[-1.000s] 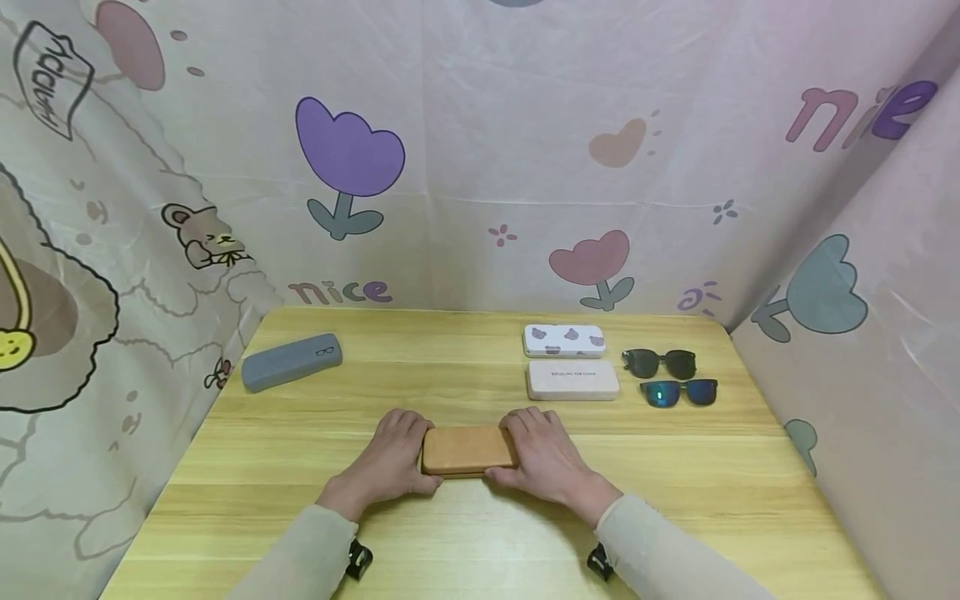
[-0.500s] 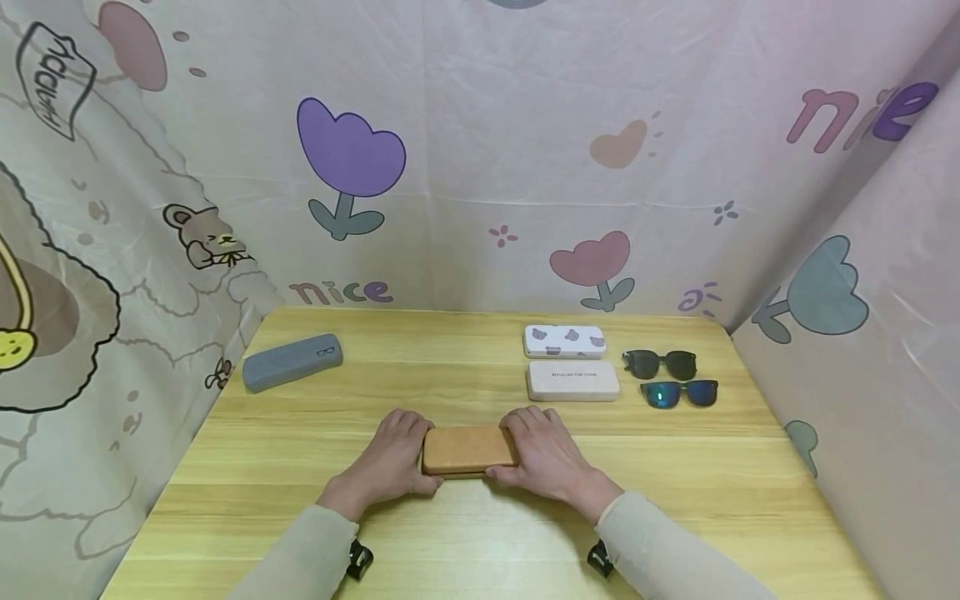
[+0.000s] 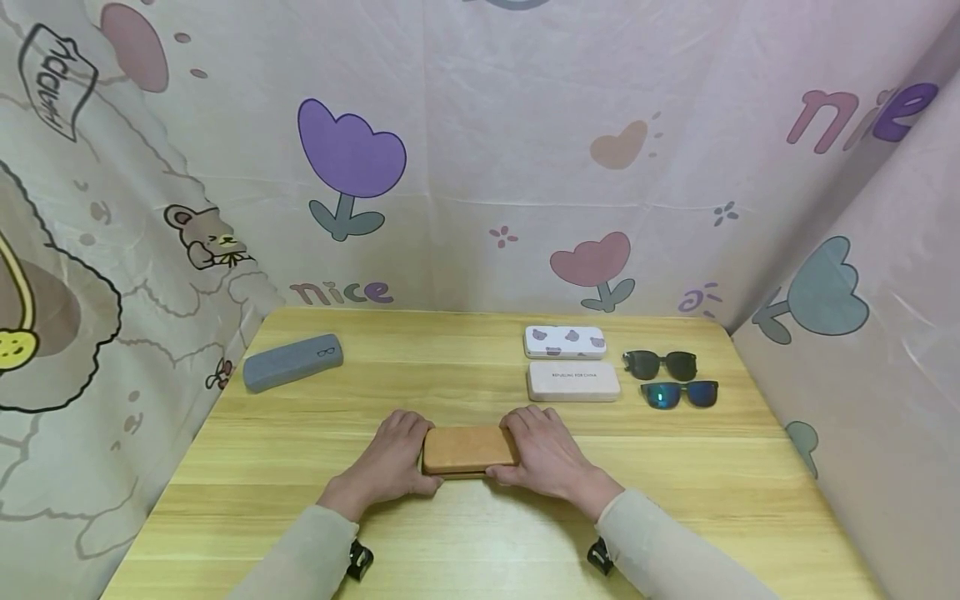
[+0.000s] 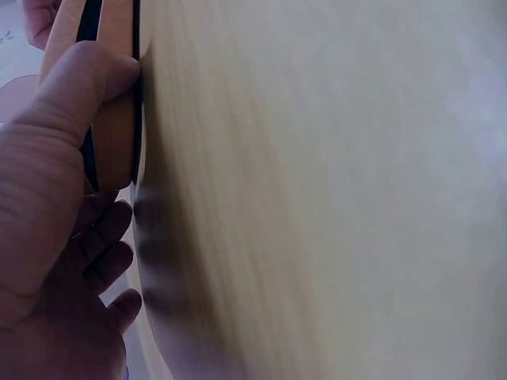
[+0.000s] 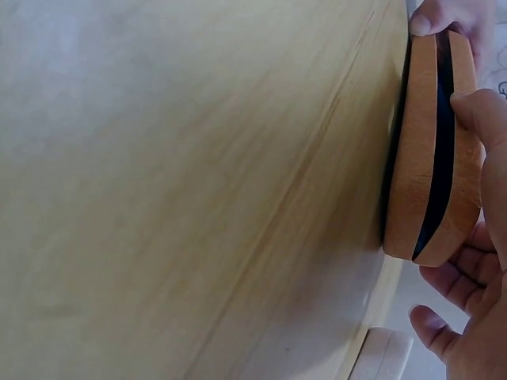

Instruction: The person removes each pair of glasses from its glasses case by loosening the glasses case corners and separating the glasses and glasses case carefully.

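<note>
A tan leather-look glasses case (image 3: 469, 450) lies crosswise on the table in front of me, with a hand at each end. My left hand (image 3: 395, 457) grips its left end; in the left wrist view the thumb (image 4: 119, 75) presses the lower shell, near the table. My right hand (image 3: 542, 454) holds the right end, its thumb (image 5: 475, 111) at the lid's edge in the right wrist view. Between lid and lower shell runs a narrow dark gap (image 5: 441, 158), so the lid is slightly raised. The inside of the case is hidden.
A grey glasses case (image 3: 292, 363) lies at the back left of the wooden table (image 3: 420, 358). Back right are a white bear-print case (image 3: 564, 341), a plain off-white case (image 3: 573, 381), dark sunglasses (image 3: 661, 365) and blue-lensed sunglasses (image 3: 679, 394). Printed curtains stand behind and on both sides.
The dark gap along the front of the tan glasses case has grown slightly as the lid lifts. Both hands keep their places, and the other things have not moved.
</note>
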`<state>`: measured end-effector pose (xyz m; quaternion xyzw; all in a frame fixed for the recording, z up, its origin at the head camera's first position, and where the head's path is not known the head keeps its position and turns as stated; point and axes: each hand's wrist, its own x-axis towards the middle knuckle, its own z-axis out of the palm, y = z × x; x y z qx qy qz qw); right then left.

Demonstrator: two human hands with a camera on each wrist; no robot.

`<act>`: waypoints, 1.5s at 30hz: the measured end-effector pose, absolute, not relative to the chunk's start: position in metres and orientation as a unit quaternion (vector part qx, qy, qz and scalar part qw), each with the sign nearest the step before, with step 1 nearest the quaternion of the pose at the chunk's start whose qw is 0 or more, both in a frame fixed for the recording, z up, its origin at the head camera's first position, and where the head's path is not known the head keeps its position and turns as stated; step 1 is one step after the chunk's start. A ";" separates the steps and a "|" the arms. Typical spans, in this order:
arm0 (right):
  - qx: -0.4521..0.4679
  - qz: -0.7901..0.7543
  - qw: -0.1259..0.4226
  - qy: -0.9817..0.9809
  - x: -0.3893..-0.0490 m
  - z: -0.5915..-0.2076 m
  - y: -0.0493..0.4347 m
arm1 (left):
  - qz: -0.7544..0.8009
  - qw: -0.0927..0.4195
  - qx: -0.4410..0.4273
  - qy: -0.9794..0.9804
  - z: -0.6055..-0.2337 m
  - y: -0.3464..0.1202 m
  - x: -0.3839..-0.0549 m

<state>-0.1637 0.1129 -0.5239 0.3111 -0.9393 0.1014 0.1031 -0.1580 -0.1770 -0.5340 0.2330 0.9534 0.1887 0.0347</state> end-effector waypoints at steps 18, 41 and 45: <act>0.309 0.101 0.097 -0.941 -0.164 -0.523 0.113 | 0.186 0.040 0.230 0.955 -0.534 -0.177 -0.159; 0.300 0.135 0.036 -0.944 -0.172 -0.513 0.115 | 0.202 0.047 0.220 0.953 -0.534 -0.176 -0.158; 0.296 0.141 0.020 -0.945 -0.175 -0.511 0.115 | 0.201 0.047 0.221 0.953 -0.533 -0.176 -0.158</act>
